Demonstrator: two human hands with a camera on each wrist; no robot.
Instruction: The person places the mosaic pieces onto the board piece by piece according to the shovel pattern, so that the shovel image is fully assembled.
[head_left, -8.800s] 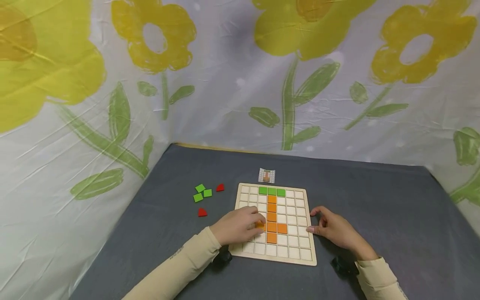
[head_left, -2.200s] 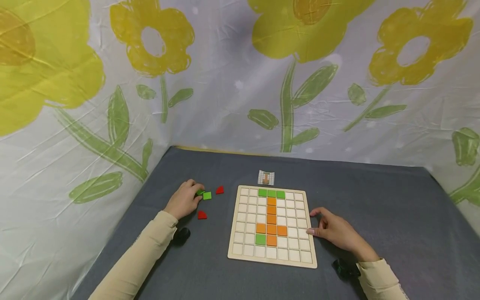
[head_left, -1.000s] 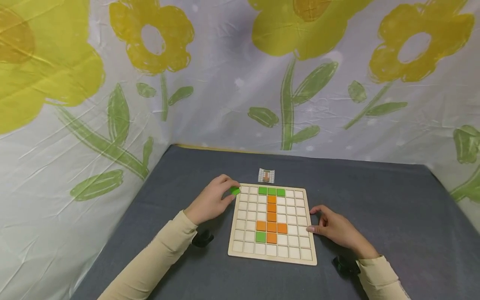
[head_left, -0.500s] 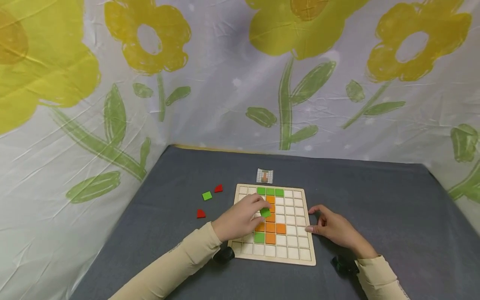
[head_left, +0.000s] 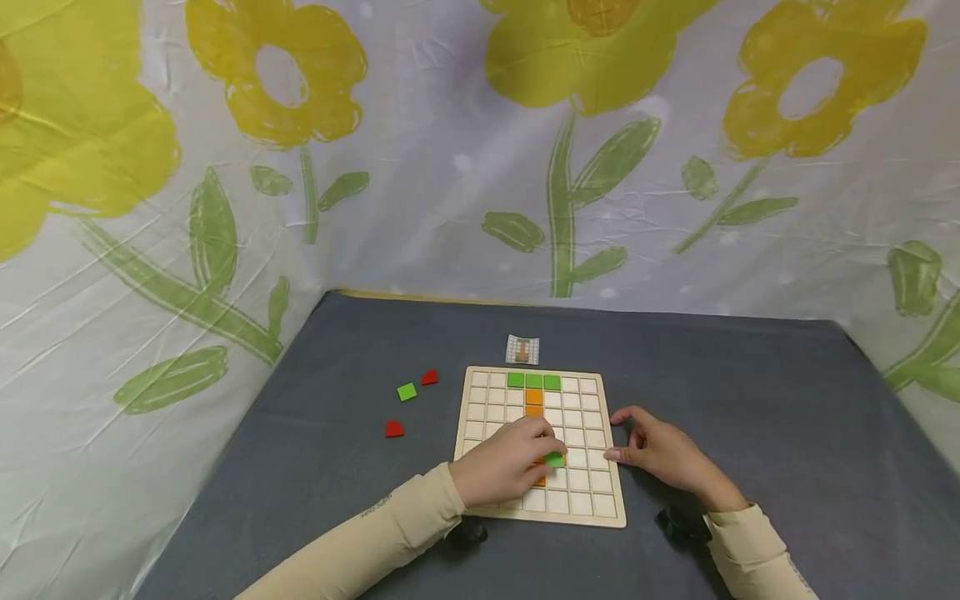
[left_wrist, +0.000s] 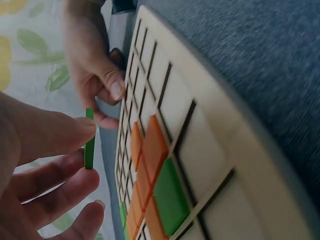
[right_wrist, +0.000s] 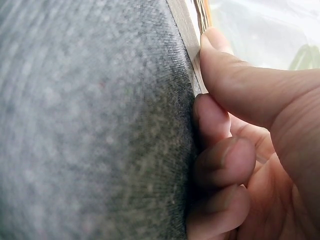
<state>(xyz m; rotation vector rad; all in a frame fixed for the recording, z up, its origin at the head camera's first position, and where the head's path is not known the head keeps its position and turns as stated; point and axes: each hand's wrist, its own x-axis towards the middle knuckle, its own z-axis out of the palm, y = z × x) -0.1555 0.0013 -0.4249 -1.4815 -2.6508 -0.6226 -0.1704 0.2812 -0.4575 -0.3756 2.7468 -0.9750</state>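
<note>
My left hand (head_left: 501, 463) pinches a green square tile (left_wrist: 89, 145) between thumb and fingers, above the wooden grid board (head_left: 603, 506). In the left wrist view the tile stands edge-on, apart from the board. Orange tiles (left_wrist: 154, 142) form a column with side pieces, and one green tile (left_wrist: 171, 200) lies beside the column near its lower end. A green row (head_left: 534, 381) tops the column; the left hand covers much of its lower part. My right hand (head_left: 663, 454) holds the board's right edge, thumb on the rim and curled fingers against its side.
Left of the board, a loose green tile (head_left: 407, 392) and two red quarter-round pieces, one farther back (head_left: 429, 377) and one nearer (head_left: 394, 428), lie on the dark tablecloth (head_left: 300, 467). A small pattern card (head_left: 522, 349) lies behind the board. A flowered curtain (head_left: 442, 183) hangs behind.
My left hand fetched a green tile from the left pile and carried it right over the board. Earlier, an orange and a green tile were added there. The right hand stays at the edge.
</note>
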